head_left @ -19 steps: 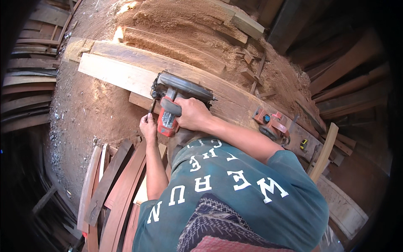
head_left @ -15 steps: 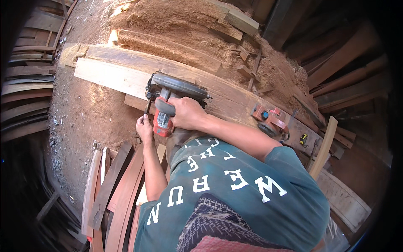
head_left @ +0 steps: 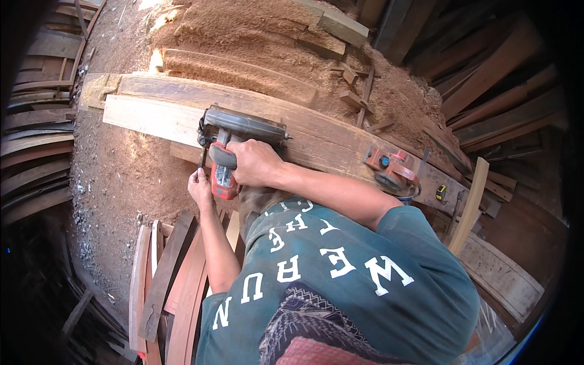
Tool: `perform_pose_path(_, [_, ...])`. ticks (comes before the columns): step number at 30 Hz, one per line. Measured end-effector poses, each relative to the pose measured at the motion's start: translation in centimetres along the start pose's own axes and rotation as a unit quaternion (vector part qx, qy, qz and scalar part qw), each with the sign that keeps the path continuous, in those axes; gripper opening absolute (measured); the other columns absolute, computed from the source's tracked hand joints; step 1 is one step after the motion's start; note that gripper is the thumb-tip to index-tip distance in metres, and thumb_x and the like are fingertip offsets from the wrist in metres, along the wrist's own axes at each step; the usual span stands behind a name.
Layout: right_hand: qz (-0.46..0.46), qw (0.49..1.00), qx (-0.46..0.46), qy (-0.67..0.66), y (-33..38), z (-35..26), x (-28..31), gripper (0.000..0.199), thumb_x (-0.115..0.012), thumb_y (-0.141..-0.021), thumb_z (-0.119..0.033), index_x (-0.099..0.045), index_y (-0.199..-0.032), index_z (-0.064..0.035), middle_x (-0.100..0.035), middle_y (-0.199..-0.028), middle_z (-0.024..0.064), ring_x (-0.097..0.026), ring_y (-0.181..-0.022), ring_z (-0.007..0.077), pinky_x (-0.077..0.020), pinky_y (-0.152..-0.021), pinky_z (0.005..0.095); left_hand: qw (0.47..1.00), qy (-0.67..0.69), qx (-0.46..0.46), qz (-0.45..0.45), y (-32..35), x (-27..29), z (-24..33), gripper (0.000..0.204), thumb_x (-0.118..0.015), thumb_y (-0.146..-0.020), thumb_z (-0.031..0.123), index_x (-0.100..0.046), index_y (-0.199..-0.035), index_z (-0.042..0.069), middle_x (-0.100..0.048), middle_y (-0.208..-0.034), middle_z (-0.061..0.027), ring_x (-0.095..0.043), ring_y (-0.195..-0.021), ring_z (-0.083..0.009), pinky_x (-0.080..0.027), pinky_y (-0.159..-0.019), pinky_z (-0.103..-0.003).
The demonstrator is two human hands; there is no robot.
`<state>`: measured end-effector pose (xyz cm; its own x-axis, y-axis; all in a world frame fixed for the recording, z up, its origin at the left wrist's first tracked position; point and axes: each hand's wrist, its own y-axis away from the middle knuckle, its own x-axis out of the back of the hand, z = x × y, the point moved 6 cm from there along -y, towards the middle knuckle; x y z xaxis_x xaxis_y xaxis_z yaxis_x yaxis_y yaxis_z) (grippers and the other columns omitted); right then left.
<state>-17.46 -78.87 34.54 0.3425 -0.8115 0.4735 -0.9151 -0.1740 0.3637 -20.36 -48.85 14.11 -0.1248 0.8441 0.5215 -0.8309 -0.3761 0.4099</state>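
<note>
Two hands [head_left: 257, 163]; one saw [head_left: 246, 125]; one tape measure [head_left: 441, 192].

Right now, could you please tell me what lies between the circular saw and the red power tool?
Only bare wooden beam separates the saw from that tool, as the head view shows.

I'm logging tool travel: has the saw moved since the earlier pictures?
Yes: the saw moved left along the pale board, farther from the red power tool.
</note>
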Motion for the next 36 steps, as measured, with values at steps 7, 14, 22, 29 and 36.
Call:
perform_pose_path(7, [0.0, 1.0, 0.012, 0.004, -1.4, -1.1, -0.4, 0.028, -0.076, -0.076, -0.012, -0.073, -0.101, -0.0011, -0.077, -0.095, 0.0269, -0.075, -0.096, 0.0466, -0.059, -0.084, 0.0552, 1.0, 0.029, -0.012, 0.002, -1.7, 0.8, -0.2, 0.036, -0.07, -0.11, 0.03, -0.073, -0.114, -0.006, -0.076, -0.103, -0.0095, -0.067, -0.09, -0.015, -0.057, -0.082, -0.034])
perform_pose_path(14, [-0.008, 1.0, 0.01, 0.005, -2.6, -2.0, -0.8, 0.028, -0.075, -0.076, -0.012, -0.073, -0.103, -0.0014, -0.077, -0.095, 0.0277, -0.075, -0.096, 0.0465, -0.0594, -0.084, 0.055, 0.998, 0.063, 0.006, 0.015, -2.8, 1.3, 0.4, 0.032, -0.071, -0.109, 0.027, -0.074, -0.11, -0.005, -0.071, -0.092, -0.0047, -0.061, -0.08, -0.0127, -0.052, -0.074, -0.032])
perform_pose_path(22, [-0.004, 1.0, 0.012, -0.006, -4.2, -3.0, -1.3, 0.029, -0.077, -0.075, -0.013, -0.074, -0.1, 0.0016, -0.077, -0.094, 0.0295, -0.077, -0.094, 0.0466, -0.0611, -0.086, 0.0542, 0.998, 0.067, 0.014, 0.01, -4.5, 2.2, 0.5, 0.033, -0.071, -0.109, 0.027, -0.074, -0.111, -0.005, -0.071, -0.091, -0.0045, -0.061, -0.08, -0.0126, -0.052, -0.074, -0.033])
perform_pose_path(29, [-0.007, 1.0, 0.005, 0.002, -5.9, -3.8, -2.0, 0.027, -0.076, -0.078, -0.013, -0.074, -0.103, -0.0029, -0.077, -0.093, 0.0275, -0.076, -0.095, 0.0456, -0.06, -0.085, 0.0543, 0.999, 0.04, 0.008, 0.015, -6.7, 3.3, -0.1, 0.035, -0.071, -0.108, 0.028, -0.075, -0.113, -0.006, -0.077, -0.101, -0.0098, -0.067, -0.088, -0.0159, -0.055, -0.082, -0.034])
perform_pose_path(36, [-0.004, 1.0, -0.003, 0.008, -7.6, -4.3, -2.8, 0.031, -0.078, -0.078, -0.016, -0.075, -0.105, -0.0026, -0.077, -0.097, 0.0256, -0.075, -0.097, 0.0457, -0.0595, -0.085, 0.0541, 0.999, 0.044, 0.014, 0.014, -7.7, 3.9, 1.2, 0.035, -0.073, -0.108, 0.029, -0.075, -0.115, -0.006, -0.076, -0.1, -0.0092, -0.066, -0.088, -0.0153, -0.055, -0.082, -0.035])
